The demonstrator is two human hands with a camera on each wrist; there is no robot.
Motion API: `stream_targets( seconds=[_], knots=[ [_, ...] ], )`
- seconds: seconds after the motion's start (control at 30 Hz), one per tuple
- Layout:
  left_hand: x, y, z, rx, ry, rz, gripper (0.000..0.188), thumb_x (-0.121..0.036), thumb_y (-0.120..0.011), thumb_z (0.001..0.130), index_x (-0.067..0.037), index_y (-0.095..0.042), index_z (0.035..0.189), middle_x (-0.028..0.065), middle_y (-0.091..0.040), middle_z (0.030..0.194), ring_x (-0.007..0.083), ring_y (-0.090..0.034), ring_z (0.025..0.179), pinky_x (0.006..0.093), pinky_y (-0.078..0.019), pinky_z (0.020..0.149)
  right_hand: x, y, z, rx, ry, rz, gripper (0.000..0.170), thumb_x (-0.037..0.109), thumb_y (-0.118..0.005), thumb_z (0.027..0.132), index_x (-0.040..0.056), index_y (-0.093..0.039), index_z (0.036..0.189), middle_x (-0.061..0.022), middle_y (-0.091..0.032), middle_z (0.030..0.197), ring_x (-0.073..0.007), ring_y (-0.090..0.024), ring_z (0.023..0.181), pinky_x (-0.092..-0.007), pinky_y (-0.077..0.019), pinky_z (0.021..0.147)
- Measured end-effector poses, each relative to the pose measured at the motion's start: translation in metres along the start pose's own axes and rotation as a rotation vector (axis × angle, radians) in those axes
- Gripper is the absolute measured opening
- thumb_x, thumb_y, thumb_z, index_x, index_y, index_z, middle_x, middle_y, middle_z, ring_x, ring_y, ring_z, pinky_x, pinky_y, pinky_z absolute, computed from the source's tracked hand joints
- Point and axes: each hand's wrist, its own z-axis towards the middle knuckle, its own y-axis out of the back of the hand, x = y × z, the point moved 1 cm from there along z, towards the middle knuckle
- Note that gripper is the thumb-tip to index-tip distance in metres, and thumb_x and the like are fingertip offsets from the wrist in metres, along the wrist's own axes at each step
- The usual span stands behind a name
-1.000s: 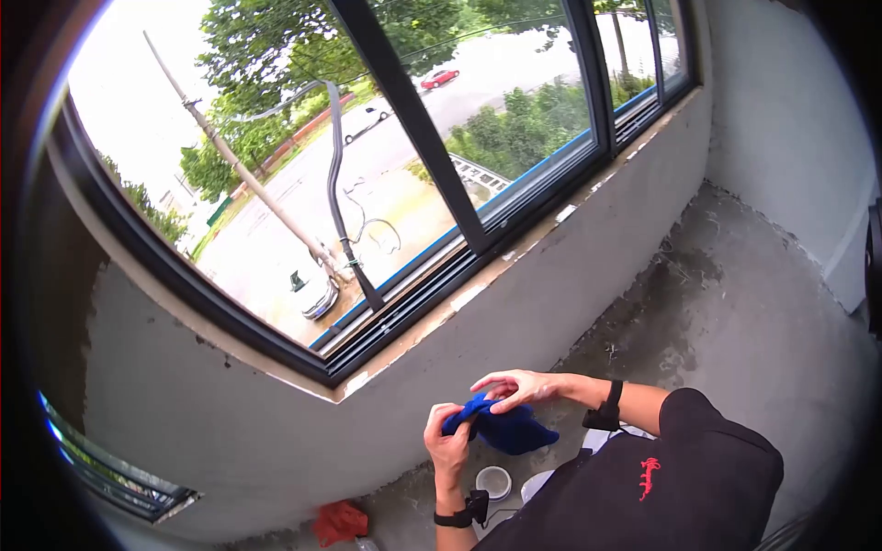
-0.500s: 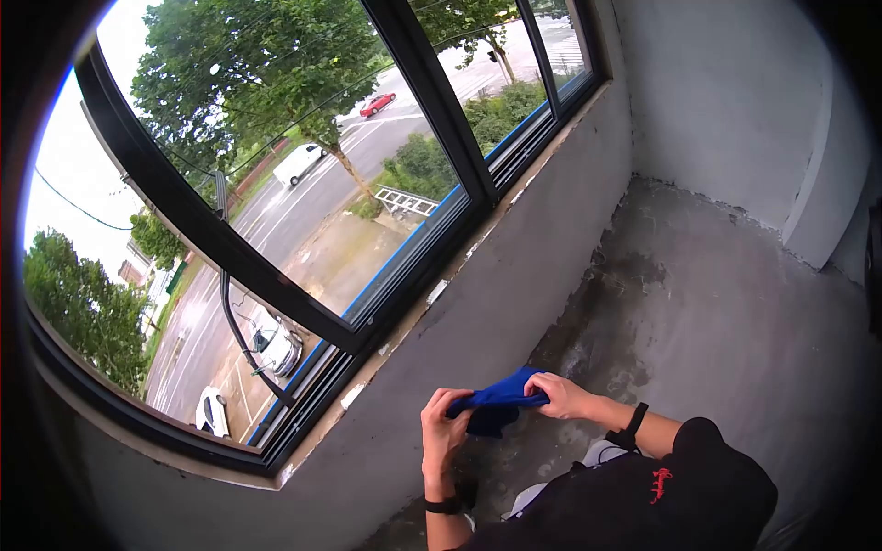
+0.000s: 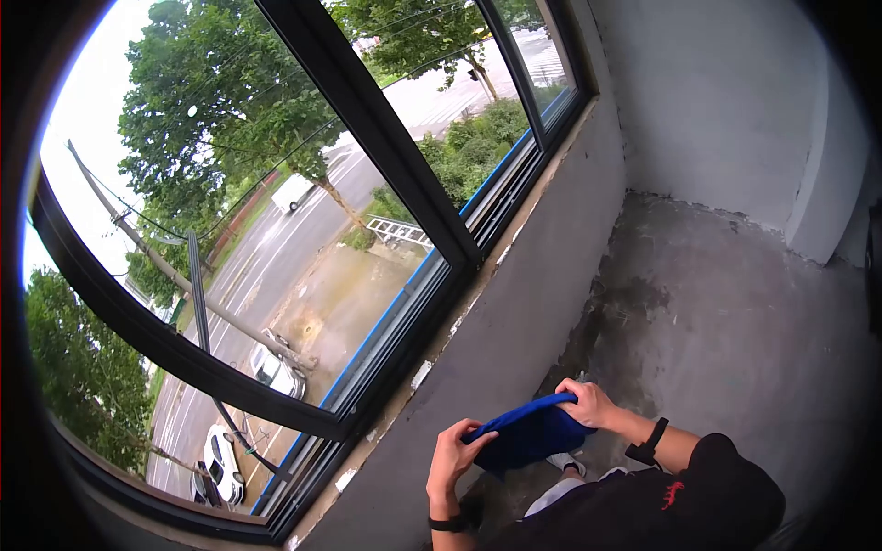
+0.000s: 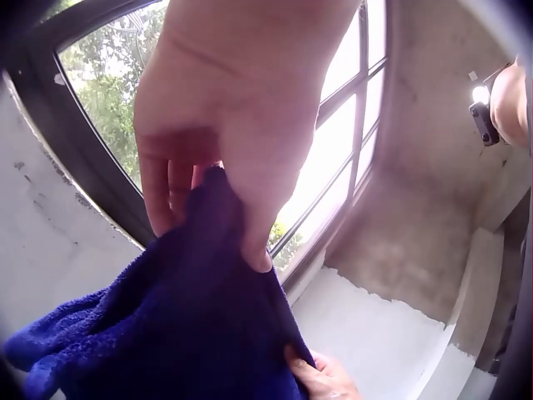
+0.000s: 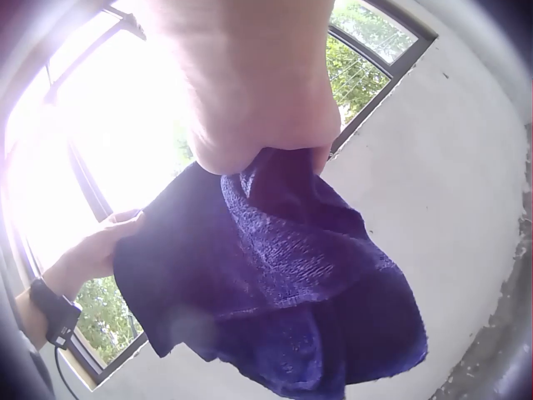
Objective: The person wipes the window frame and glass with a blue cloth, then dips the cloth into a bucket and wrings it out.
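Observation:
A blue cloth (image 3: pixel 525 439) with a fleecy surface hangs between the two hands, its top edge stretched from one to the other. At its left end the left hand (image 3: pixel 454 452) pinches the edge between thumb and fingers. The right hand (image 3: pixel 593 406) grips the opposite end of that edge. In the left wrist view the cloth (image 4: pixel 179 308) falls in folds below the left hand (image 4: pixel 233 108). Seen from the right wrist, the cloth (image 5: pixel 283 275) drapes down from the right hand (image 5: pixel 258 92), whose fingertips are mostly hidden.
A dark-framed window (image 3: pixel 464 248) runs along the wall, with a narrow sill (image 3: pixel 423 372) beneath it. Below is a grey plastered wall (image 3: pixel 496 340). Bare concrete floor (image 3: pixel 707 340) stretches right towards another wall (image 3: pixel 717 110). A shoe (image 3: pixel 571 466) shows under the cloth.
The bunched cloth has been spread out, and the hands have moved apart along its edge. The head view has shifted, and the white tub and red bag on the floor have left it.

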Motion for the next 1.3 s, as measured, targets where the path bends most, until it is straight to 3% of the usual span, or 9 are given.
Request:
stream_targets(
  seconds=[0.17,0.47,0.67,0.83,1.0,1.07,1.13,1.2,1.3],
  knots=[
    [0.032,0.008,0.089,0.264,-0.114,0.086,0.032,-0.026,-0.081,0.081,-0.002,-0.070,0.099,0.0162,-0.070,0.088,0.0297,-0.067,0.087,0.0389,-0.0525,0.079,0.004,0.013,0.050,-0.042,-0.058,-0.081,0.021,0.018,-0.076,0.084,0.0049,-0.064,0.096,-0.0094,-0.067,0.073,-0.0186,-0.065,0.064,-0.0313,-0.0496,0.064],
    [-0.001,0.003,0.213,-0.007,-0.558,-0.210,0.021,-0.005,-0.081,0.076,0.000,-0.068,0.091,0.0106,-0.062,0.084,0.0243,-0.063,0.077,0.0333,-0.0501,0.072,0.016,0.035,0.116,0.206,-0.005,-0.313,0.041,0.039,-0.081,0.080,0.0067,-0.065,0.100,-0.0090,-0.068,0.090,-0.0293,-0.068,0.083,-0.0372,-0.0524,0.072],
    [-0.020,-0.027,0.262,0.005,-0.611,-0.218,0.023,-0.008,-0.082,0.078,0.000,-0.066,0.091,0.0115,-0.063,0.080,0.0221,-0.063,0.072,0.0316,-0.0498,0.066,-0.043,0.079,0.140,-0.168,-0.008,-0.332,0.029,0.025,-0.078,0.083,0.0059,-0.066,0.101,-0.0089,-0.067,0.095,-0.0320,-0.066,0.090,-0.0392,-0.0531,0.079],
    [-0.051,-0.073,0.309,0.364,-0.537,-0.121,0.034,-0.023,-0.085,0.080,0.000,-0.063,0.093,0.0060,-0.055,0.073,0.0154,-0.051,0.064,0.0290,-0.0459,0.063,-0.074,0.169,0.151,-0.196,-0.249,0.311,0.036,0.001,-0.079,0.076,0.0036,-0.062,0.107,-0.0044,-0.070,0.098,-0.0117,-0.066,0.094,-0.0300,-0.0533,0.086],
    [-0.089,-0.158,0.375,0.777,-0.400,-0.035,0.043,-0.034,-0.084,0.079,0.000,-0.067,0.098,0.0081,-0.062,0.081,0.0173,-0.057,0.073,0.0332,-0.0482,0.069,-0.140,0.264,0.155,-0.161,-0.498,0.233,0.035,0.005,-0.080,0.076,0.0036,-0.063,0.106,-0.0038,-0.070,0.097,-0.0107,-0.064,0.090,-0.0286,-0.0520,0.081],
    [-0.075,-0.224,0.411,0.676,-0.874,0.237,0.038,-0.034,-0.079,0.086,-0.002,-0.068,0.103,0.0078,-0.062,0.084,0.0184,-0.060,0.078,0.0351,-0.0501,0.073,-0.151,0.294,0.159,-0.211,-0.580,0.158,0.032,0.008,-0.079,0.077,0.0038,-0.063,0.104,-0.0029,-0.068,0.095,-0.0102,-0.063,0.088,-0.0289,-0.0514,0.079],
    [-0.129,-0.244,0.419,0.667,-0.844,0.174,0.033,-0.029,-0.080,0.085,-0.002,-0.069,0.099,0.0072,-0.058,0.082,0.0180,-0.058,0.076,0.0343,-0.0480,0.071,-0.149,0.331,0.159,-0.242,-0.532,0.252,0.032,0.011,-0.079,0.077,0.0044,-0.063,0.104,-0.0024,-0.068,0.095,-0.0103,-0.062,0.088,-0.0287,-0.0515,0.080],
    [-0.182,-0.247,0.425,0.634,-0.412,-0.205,0.029,-0.025,-0.082,0.083,0.000,-0.070,0.093,0.0059,-0.056,0.082,0.0163,-0.056,0.074,0.0322,-0.0457,0.069,-0.151,0.362,0.154,-0.545,-0.405,0.670,0.034,0.010,-0.079,0.076,0.0043,-0.063,0.106,-0.0032,-0.068,0.096,-0.0108,-0.062,0.089,-0.0287,-0.0515,0.081],
    [-0.221,-0.275,0.445,0.535,-0.465,-0.309,0.032,-0.027,-0.084,0.081,0.001,-0.070,0.086,0.0011,-0.052,0.084,0.0104,-0.051,0.073,0.0284,-0.0424,0.065,-0.173,0.408,0.140,-0.536,-0.439,0.277,0.033,0.010,-0.079,0.077,0.0024,-0.064,0.105,-0.0037,-0.069,0.093,-0.0110,-0.063,0.086,-0.0282,-0.0523,0.078]
  ],
)
